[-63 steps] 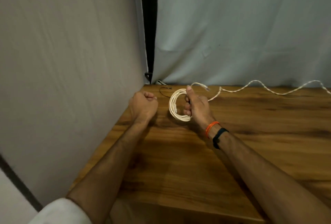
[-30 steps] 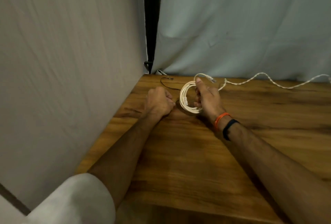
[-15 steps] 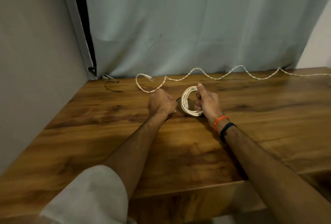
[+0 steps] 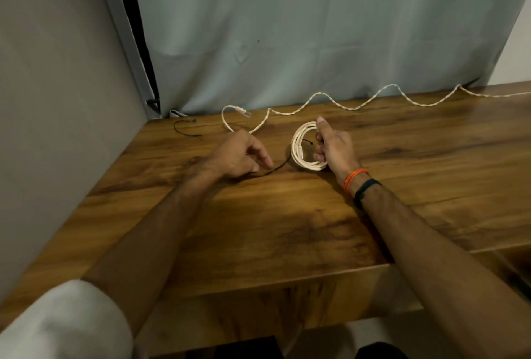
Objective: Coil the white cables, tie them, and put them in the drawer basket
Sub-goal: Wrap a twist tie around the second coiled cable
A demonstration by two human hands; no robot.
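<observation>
A coiled white cable stands on edge on the wooden table, and my right hand grips its right side, thumb on top. A thin black tie runs from the coil's lower left across the table to my left hand. That hand rests on the table with its fingers loosely curled over the tie's end. A second white cable, loose and wavy, lies along the back of the table, its plug end behind my left hand.
Another black tie lies in the back left corner. A grey wall closes the left side and a pale curtain hangs behind the table. The table's front edge runs below my forearms. No drawer basket is in view.
My left hand has loosened from a tight fist and drawn left, away from the coil, so the black tie now shows between them. The view also swung right earlier.
</observation>
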